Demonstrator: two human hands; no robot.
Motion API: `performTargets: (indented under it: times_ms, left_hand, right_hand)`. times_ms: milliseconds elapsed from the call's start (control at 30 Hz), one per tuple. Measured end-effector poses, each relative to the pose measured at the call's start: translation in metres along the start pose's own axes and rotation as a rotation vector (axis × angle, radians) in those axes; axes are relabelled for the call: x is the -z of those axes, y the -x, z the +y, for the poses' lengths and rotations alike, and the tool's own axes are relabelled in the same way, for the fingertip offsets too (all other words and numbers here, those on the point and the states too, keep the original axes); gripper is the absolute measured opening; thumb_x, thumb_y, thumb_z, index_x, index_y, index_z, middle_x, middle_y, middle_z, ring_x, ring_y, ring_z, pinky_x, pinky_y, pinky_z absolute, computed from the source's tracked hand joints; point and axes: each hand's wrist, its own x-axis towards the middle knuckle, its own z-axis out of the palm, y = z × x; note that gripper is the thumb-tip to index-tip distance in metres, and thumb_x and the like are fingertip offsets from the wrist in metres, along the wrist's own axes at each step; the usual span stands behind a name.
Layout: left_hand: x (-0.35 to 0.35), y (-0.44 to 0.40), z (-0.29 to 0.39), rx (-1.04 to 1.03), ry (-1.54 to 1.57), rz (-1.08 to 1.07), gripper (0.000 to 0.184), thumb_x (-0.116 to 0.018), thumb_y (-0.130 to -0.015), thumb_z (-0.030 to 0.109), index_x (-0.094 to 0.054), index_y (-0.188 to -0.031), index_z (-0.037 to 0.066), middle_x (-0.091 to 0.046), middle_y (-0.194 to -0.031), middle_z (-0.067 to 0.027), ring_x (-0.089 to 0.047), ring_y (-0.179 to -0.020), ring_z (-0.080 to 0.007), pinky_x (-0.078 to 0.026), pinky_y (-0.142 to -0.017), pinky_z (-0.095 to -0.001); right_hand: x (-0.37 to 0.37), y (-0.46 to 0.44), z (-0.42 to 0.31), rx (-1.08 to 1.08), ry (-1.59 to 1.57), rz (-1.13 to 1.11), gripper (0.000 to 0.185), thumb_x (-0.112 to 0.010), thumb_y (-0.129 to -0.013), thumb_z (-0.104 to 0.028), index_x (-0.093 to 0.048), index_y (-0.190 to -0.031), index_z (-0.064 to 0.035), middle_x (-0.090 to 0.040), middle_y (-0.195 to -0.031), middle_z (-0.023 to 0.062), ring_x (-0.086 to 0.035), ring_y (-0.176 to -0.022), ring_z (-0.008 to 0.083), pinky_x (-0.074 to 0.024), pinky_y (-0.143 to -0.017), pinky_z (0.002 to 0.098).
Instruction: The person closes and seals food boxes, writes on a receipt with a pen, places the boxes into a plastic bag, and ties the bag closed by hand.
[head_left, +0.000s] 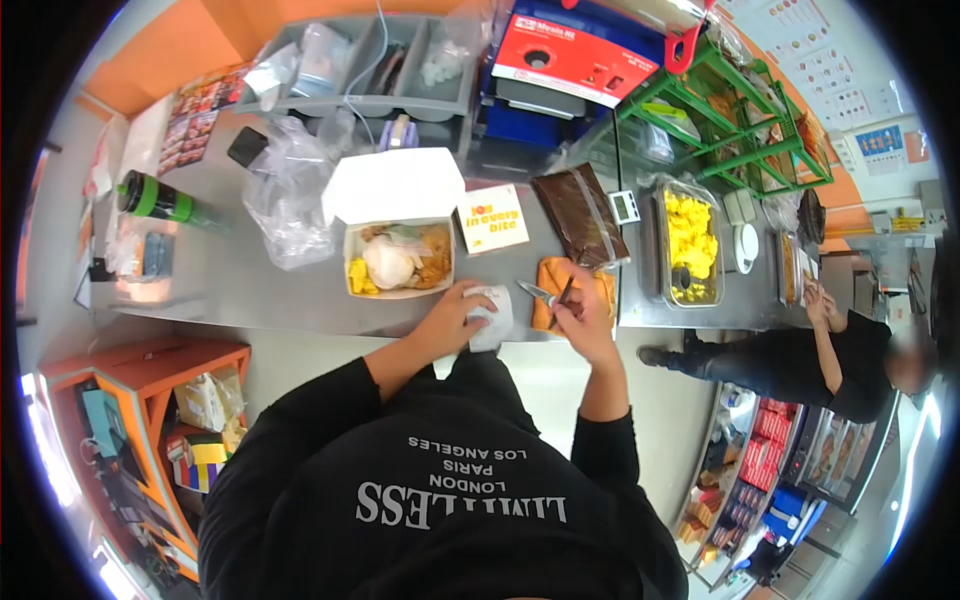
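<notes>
My left hand (448, 322) is closed on a small white printed receipt (492, 322) at the counter's front edge. In my right hand (588, 328) is a pair of scissors (538, 292) with a dark handle, its metal blades pointing left toward the receipt without touching it. An orange-brown folded cloth (547, 318) lies on the counter under the scissors and right hand. Behind my left hand stands a white takeaway box (395, 192) with its lid up. Inside are a pale rounded mound (388, 264), a browned piece of food (434, 252) and some yellow food (362, 277).
A printed card (492, 220) and a brown packet (580, 215) lie behind my hands. To the right is a tray of yellow food (690, 240). Plastic bags (285, 195) and a green-topped bottle (155, 197) are leftward. Another person (800, 360) stands at right.
</notes>
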Motion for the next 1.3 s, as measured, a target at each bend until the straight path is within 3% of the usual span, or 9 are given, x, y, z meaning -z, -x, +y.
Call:
performTargets:
  times_ms: [100,200,367,433,667,767,933,1067,1300]
  left_hand:
    - [-0.01,-0.01,-0.014,0.177,0.204,-0.089,0.028,-0.069,-0.083,0.004,-0.063,-0.11,0.009,-0.041,-0.135,-0.0189,-0.056,-0.111,-0.0365,-0.05,-0.092,-0.0386]
    - [-0.015,-0.008,-0.02,0.043,0.007,-0.049,0.031,-0.068,-0.084,0.007,-0.062,-0.113,0.007,-0.037,-0.143,-0.0148,-0.054,-0.117,-0.0351,-0.048,-0.097,-0.0391]
    - [-0.02,-0.001,-0.022,-0.011,-0.285,-0.018,0.041,-0.069,-0.084,0.016,-0.058,-0.123,0.01,-0.035,-0.147,-0.0099,-0.055,-0.118,-0.0316,-0.048,-0.095,-0.0397]
    - [-0.018,0.0,-0.022,0.019,-0.301,-0.027,0.055,-0.074,-0.079,0.02,-0.053,-0.129,0.008,-0.037,-0.146,-0.0122,-0.054,-0.117,-0.0328,-0.047,-0.097,-0.041]
    - [-0.007,0.011,-0.019,-0.01,-0.394,-0.091,0.076,-0.074,-0.079,0.034,-0.042,-0.14,0.001,-0.035,-0.149,-0.0111,-0.044,-0.13,-0.031,-0.04,-0.106,-0.0394]
    - [-0.006,0.01,-0.021,-0.028,-0.433,-0.098,0.08,-0.072,-0.08,0.038,-0.038,-0.143,0.001,-0.035,-0.15,-0.0111,-0.042,-0.134,-0.0286,-0.038,-0.108,-0.0383]
    - [-0.006,0.008,-0.027,-0.047,-0.395,-0.092,0.085,-0.072,-0.079,0.042,-0.036,-0.144,-0.001,-0.036,-0.151,-0.009,-0.044,-0.132,-0.0272,-0.04,-0.106,-0.0381]
    - [-0.001,0.007,-0.023,0.039,-0.321,-0.122,0.088,-0.073,-0.077,0.044,-0.036,-0.144,0.0,-0.036,-0.151,-0.0086,-0.047,-0.13,-0.0272,-0.042,-0.104,-0.0385]
    - [0.001,0.007,-0.024,0.05,-0.28,-0.138,0.086,-0.073,-0.077,0.04,-0.036,-0.144,0.001,-0.036,-0.151,-0.0087,-0.046,-0.131,-0.0264,-0.041,-0.104,-0.0386]
  right_hand:
    - [-0.023,0.012,0.028,-0.077,-0.28,-0.075,0.05,-0.045,-0.089,0.007,-0.037,-0.137,-0.0055,-0.064,-0.095,0.0083,-0.062,-0.087,0.0148,-0.0502,-0.074,0.0263]
    - [-0.059,0.016,0.046,0.172,-0.354,0.075,0.019,-0.041,-0.099,-0.009,-0.052,-0.111,0.0008,-0.065,-0.099,0.0134,-0.064,-0.093,0.0219,-0.0499,-0.086,0.0368]
    - [-0.08,0.009,0.097,-0.013,-0.633,0.015,0.045,-0.031,-0.107,-0.036,-0.054,-0.108,0.0026,-0.064,-0.101,0.0154,-0.062,-0.105,0.0216,-0.0482,-0.095,0.0392]
    - [-0.096,0.003,0.083,-0.045,-0.625,0.193,0.052,-0.026,-0.107,-0.04,-0.054,-0.11,0.0033,-0.063,-0.096,0.0137,-0.063,-0.103,0.0234,-0.0494,-0.095,0.0417]
    - [-0.103,-0.001,0.109,0.116,-0.37,0.28,0.009,-0.051,-0.099,-0.005,-0.047,-0.105,0.0005,-0.063,-0.096,0.0138,-0.064,-0.094,0.0172,-0.0525,-0.085,0.0297]
    - [-0.1,-0.002,0.106,0.052,-0.169,0.253,0.011,-0.053,-0.098,-0.005,-0.044,-0.101,-0.0005,-0.064,-0.091,0.0122,-0.063,-0.086,0.014,-0.0523,-0.08,0.0274]
    - [-0.101,-0.015,0.09,0.051,-0.208,0.014,0.012,-0.059,-0.094,-0.003,-0.055,-0.105,-0.0007,-0.066,-0.088,0.0075,-0.061,-0.076,0.0094,-0.0511,-0.068,0.0236]
    - [-0.099,-0.022,0.096,0.066,-0.017,0.033,0.008,-0.066,-0.089,-0.005,-0.062,-0.094,-0.0009,-0.067,-0.081,0.0061,-0.063,-0.075,0.0094,-0.0508,-0.066,0.0252]
    - [-0.107,-0.021,0.101,0.107,0.069,-0.021,0.006,-0.063,-0.091,-0.002,-0.061,-0.096,0.0006,-0.068,-0.084,0.0064,-0.064,-0.079,0.0096,-0.052,-0.07,0.0243]
